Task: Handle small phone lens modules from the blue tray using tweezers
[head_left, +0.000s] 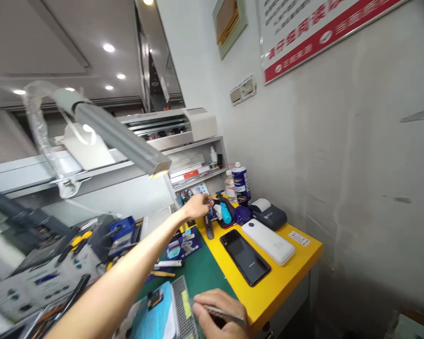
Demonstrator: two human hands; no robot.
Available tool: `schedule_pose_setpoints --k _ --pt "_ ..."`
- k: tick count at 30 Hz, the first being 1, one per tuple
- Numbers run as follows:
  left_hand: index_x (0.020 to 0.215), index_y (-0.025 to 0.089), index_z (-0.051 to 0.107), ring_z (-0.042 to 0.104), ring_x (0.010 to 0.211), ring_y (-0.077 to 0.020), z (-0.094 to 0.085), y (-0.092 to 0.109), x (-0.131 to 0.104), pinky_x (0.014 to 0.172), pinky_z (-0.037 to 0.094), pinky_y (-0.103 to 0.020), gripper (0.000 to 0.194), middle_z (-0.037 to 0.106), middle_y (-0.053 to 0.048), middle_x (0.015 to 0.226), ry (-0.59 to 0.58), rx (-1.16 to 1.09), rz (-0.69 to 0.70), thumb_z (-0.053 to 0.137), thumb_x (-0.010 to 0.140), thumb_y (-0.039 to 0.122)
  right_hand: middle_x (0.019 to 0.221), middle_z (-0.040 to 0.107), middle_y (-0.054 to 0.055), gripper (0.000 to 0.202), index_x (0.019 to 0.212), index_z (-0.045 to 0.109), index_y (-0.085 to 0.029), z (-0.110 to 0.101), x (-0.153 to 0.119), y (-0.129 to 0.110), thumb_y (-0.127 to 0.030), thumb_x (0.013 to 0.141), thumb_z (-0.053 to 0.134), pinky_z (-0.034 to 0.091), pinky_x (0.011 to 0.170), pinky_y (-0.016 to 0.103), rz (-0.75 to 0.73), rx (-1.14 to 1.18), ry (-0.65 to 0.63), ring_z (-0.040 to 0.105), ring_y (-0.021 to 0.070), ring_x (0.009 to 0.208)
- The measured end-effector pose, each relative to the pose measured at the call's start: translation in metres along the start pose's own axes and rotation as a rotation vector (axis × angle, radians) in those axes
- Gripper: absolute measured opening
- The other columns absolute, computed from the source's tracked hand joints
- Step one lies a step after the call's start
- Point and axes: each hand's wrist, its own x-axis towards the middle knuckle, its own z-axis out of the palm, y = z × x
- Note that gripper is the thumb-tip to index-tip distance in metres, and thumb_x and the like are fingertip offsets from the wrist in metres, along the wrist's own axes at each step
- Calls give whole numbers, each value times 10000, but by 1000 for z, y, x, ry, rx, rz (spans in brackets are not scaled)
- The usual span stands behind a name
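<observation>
My left hand (198, 205) is stretched far out to the back of the yellow table (297, 256). Its fingers are bunched at a cluster of small tools beside a cyan-capped item (226, 214); whether they grip anything is unclear. My right hand (217, 314) rests near the table's front edge and pinches a thin metal tool (223, 312). It sits just right of a grey perforated block (182, 301) and a blue card (154, 310). A black phone (245, 257) and a white power bank (268, 241) lie side by side between my hands.
A grey desk lamp arm (120, 136) crosses above my left arm. A blue-labelled bottle (240, 182), a clear bottle (229, 185) and a small dark printer (269, 215) stand by the wall. A green mat (202, 273), a blue box (122, 230) and pliers (78, 241) lie to the left.
</observation>
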Motion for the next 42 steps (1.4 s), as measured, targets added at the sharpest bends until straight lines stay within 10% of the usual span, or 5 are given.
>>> schedule_pose_setpoints --k 10,19,24,34,42 --pt "779 174 679 523 583 -115 -78 -11 -210 575 395 -240 173 625 20 661 146 52 -148 620 880 302 647 703 50 400 861 764 -167 -13 0 -22 -552 751 778 577 554 223 428 100 1 651 170 572" --pt "798 237 694 520 670 -163 -49 -84 -349 606 369 -261 294 651 9 735 207 52 -404 533 914 454 653 724 80 508 823 748 -133 -11 4 -23 -624 700 791 579 486 255 484 13 -7 651 183 527" --pt "805 241 679 530 694 -174 -42 -102 -360 631 365 -282 291 665 7 779 210 64 -345 497 924 434 687 712 66 537 839 635 -157 -12 20 -22 -690 784 679 582 511 292 521 -94 -152 655 187 543" --pt "766 230 688 601 783 -201 -46 -114 -301 710 388 -323 208 707 -2 834 262 60 -125 516 866 289 499 597 -26 438 705 503 -191 10 126 -38 -542 967 529 407 341 216 503 -739 -817 555 120 377" --pt "829 231 708 609 734 -176 -46 -134 -318 691 443 -300 265 711 14 806 401 -104 -173 518 898 402 690 641 -23 336 859 647 -138 48 135 -11 -436 993 566 546 595 278 332 -1199 -1006 619 116 580"
